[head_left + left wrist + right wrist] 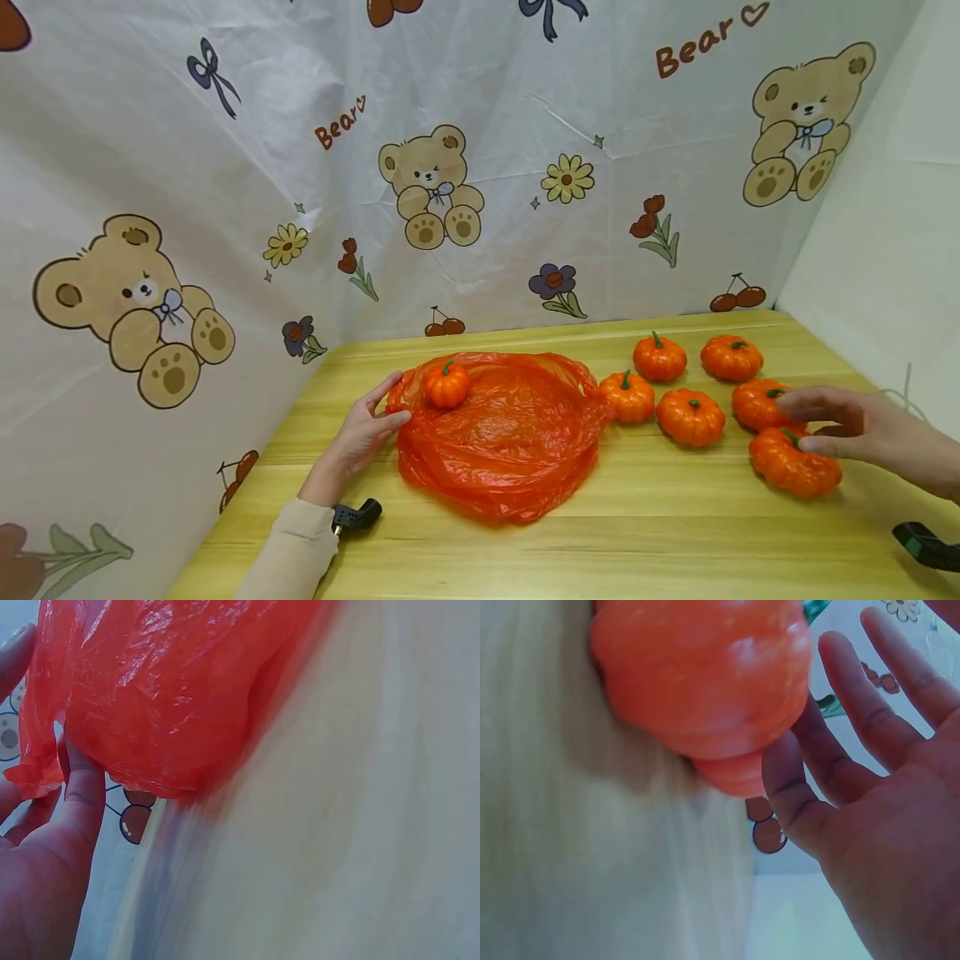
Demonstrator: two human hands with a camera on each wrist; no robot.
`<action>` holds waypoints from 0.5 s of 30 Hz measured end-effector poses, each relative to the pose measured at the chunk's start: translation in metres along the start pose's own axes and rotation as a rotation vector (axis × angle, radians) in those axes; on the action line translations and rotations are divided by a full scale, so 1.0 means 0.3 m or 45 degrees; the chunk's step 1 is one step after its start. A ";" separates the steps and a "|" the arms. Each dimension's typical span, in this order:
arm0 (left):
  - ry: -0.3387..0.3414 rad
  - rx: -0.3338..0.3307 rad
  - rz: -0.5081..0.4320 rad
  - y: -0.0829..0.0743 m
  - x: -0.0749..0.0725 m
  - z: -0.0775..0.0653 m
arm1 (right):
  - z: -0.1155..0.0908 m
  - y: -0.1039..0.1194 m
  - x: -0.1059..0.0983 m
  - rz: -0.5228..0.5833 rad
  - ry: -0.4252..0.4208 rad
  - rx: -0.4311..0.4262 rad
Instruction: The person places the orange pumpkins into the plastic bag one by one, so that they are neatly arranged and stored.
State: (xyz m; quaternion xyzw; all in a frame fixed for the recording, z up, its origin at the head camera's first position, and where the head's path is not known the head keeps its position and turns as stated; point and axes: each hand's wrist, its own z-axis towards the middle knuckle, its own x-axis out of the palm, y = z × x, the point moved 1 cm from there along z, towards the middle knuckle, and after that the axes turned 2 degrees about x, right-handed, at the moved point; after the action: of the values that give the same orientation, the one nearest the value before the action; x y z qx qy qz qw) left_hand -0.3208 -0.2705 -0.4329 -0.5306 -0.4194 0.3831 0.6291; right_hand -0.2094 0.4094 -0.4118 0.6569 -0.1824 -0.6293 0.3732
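A thin red plastic bag [510, 433] lies spread on the table with one small orange pumpkin [447, 385] on its far left part. My left hand [367, 433] holds the bag's left edge, thumb on the near side and fingers behind it; in the left wrist view, a loop of the bag [45, 712] passes among the fingers. At the right, my right hand [862, 429] reaches over the nearest pumpkin [795, 462], which lies tilted, its fingers spread and loosely bent. The right wrist view has those fingertips right beside that pumpkin's surface [701, 667].
Several more orange pumpkins with green stems stand between bag and right hand, among them one by the bag's right edge [627, 397] and one at the back right [732, 358]. A bear-printed cloth [480, 283] hangs behind the wooden table [600, 550]; a white wall [885, 275] bounds the right.
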 end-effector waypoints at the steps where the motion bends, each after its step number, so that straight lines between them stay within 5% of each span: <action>1: 0.000 0.000 0.002 0.000 0.000 -0.001 | -0.002 -0.010 0.000 0.021 0.014 -0.023; 15: 0.004 -0.006 -0.017 -0.005 0.007 -0.003 | -0.017 -0.103 0.004 0.148 0.228 -0.096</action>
State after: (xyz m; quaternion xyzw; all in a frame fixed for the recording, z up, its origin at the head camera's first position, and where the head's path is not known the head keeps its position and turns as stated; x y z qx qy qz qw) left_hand -0.3193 -0.2691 -0.4312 -0.5299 -0.4229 0.3772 0.6310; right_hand -0.2114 0.4301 -0.4353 0.6843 -0.1624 -0.5516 0.4484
